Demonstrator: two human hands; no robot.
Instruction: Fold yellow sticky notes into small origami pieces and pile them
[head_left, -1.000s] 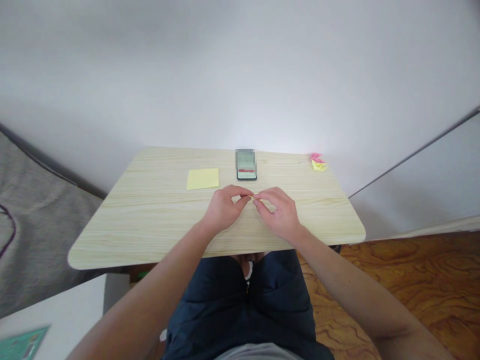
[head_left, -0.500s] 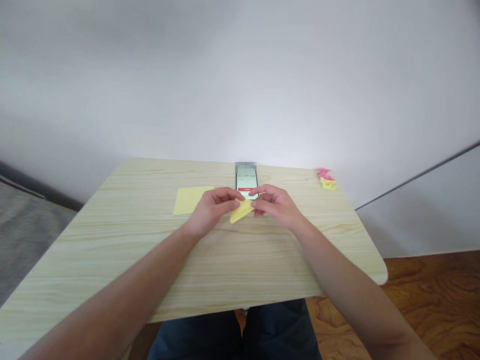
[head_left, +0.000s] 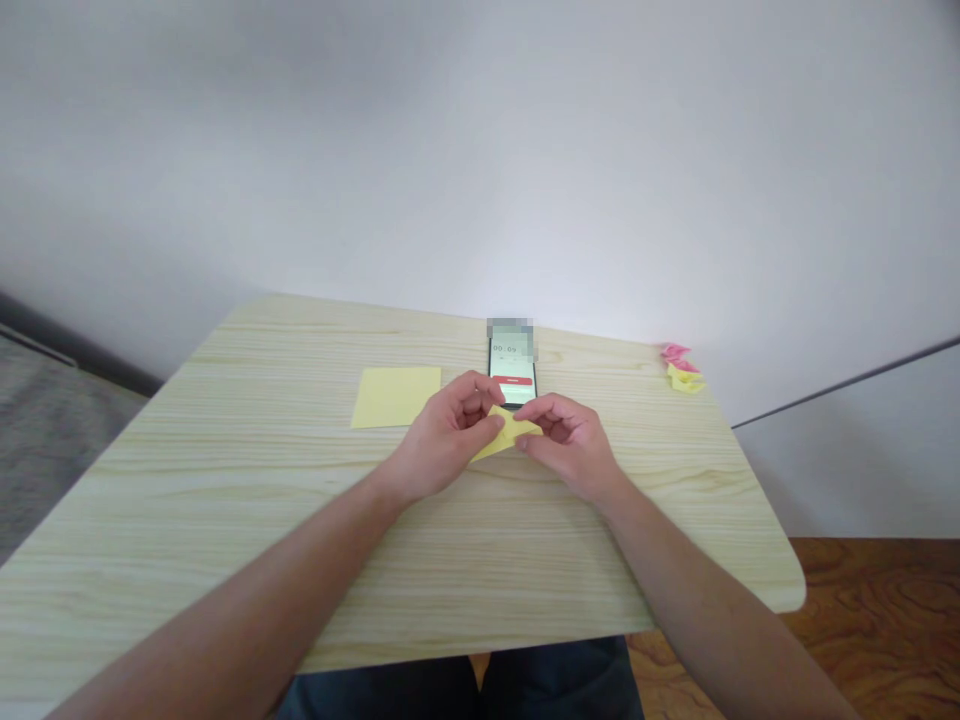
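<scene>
Between my hands is a small folded piece of yellow paper (head_left: 508,430), held above the middle of the table. My left hand (head_left: 454,435) pinches its left side, thumb on top. On the other side, my right hand (head_left: 566,445) grips the right part between thumb and fingers. The fingertips cover some of the folds. A flat sheet of yellow paper (head_left: 396,396) lies to the left of my left hand. Just beyond the folded paper, a phone (head_left: 513,362) lies with its screen lit, showing a timer and a red button.
At the far right edge of the wooden table (head_left: 450,570) sit a pink folded paper piece (head_left: 676,355) and a yellow folded paper piece (head_left: 685,379), close together. A pale wall (head_left: 480,170) rises behind the table's back edge.
The folded yellow paper has been turned, and it now shows a pointed corner toward the right. Both hands have shifted their grip on it. The whole view has moved slightly.
</scene>
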